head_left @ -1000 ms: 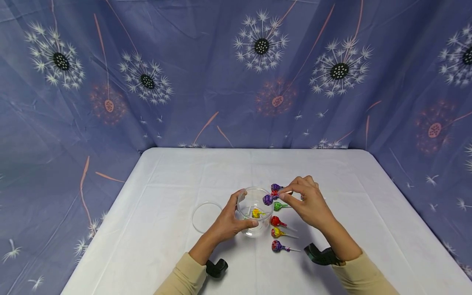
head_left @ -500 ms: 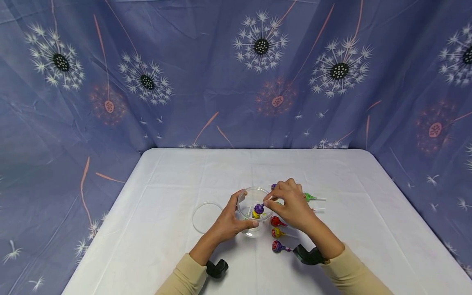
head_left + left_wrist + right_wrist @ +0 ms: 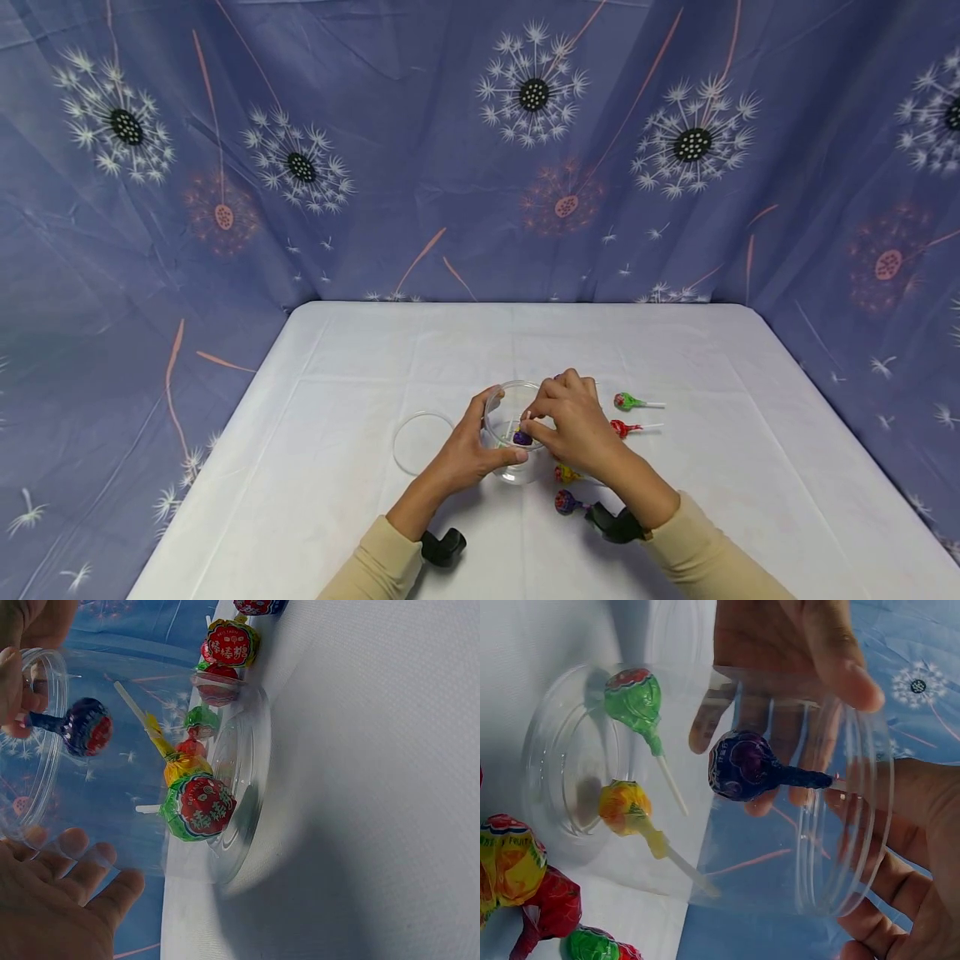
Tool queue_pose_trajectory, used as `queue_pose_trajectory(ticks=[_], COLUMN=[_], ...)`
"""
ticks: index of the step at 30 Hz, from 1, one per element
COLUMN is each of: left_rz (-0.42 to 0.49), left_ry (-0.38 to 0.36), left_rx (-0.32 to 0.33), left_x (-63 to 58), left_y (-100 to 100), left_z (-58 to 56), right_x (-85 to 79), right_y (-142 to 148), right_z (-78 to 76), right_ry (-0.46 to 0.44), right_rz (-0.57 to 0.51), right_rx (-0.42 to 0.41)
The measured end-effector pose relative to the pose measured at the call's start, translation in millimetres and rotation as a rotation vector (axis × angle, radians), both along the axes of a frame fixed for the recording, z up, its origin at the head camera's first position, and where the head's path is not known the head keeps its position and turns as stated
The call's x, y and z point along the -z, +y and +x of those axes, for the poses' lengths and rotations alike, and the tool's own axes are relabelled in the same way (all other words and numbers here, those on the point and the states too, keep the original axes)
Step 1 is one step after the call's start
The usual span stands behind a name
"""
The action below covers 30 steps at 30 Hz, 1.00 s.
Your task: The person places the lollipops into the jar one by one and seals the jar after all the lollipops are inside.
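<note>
My left hand grips a clear plastic jar around its side on the white table. My right hand reaches to the jar's mouth and pinches the stick of a purple lollipop. In the right wrist view this lollipop's wrapped head hangs inside the jar, above the bottom and apart from the others. A green lollipop and a yellow lollipop lie within the jar, near its base. The right hand hides part of the jar's rim in the head view.
Right of the jar lie a green-wrapped lollipop, a red lollipop, a yellow-and-red lollipop and a purple-blue lollipop. Others are partly hidden behind the right hand. A clear round lid lies left of the jar.
My right hand has moved left and down, bringing the purple lollipop from beside the jar's rim to inside it. The left hand and jar have stayed in place.
</note>
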<state>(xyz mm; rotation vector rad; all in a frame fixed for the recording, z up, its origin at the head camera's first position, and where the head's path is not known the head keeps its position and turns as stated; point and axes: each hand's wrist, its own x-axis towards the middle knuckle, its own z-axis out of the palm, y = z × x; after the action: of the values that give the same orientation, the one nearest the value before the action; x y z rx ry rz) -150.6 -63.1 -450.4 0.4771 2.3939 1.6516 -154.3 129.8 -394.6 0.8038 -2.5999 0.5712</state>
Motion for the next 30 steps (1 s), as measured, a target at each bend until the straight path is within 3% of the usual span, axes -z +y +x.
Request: queue_pose_trajectory(ticks=[16,30], left_rz=[-0.024,0.013], left_ry=[0.007,-0.005], left_rx=[-0.002,0.001], left_x=[0.5,0.7], left_y=[0,0], left_z=[-0.3,-0.2], right_x=[2.6,-7.3], right_y=[-3,13], right_z=[-3.0,-3.3], right_ry=[0.003,0.048], right_rz=[0.071,-0.132], right_rx=[0.025,0.003])
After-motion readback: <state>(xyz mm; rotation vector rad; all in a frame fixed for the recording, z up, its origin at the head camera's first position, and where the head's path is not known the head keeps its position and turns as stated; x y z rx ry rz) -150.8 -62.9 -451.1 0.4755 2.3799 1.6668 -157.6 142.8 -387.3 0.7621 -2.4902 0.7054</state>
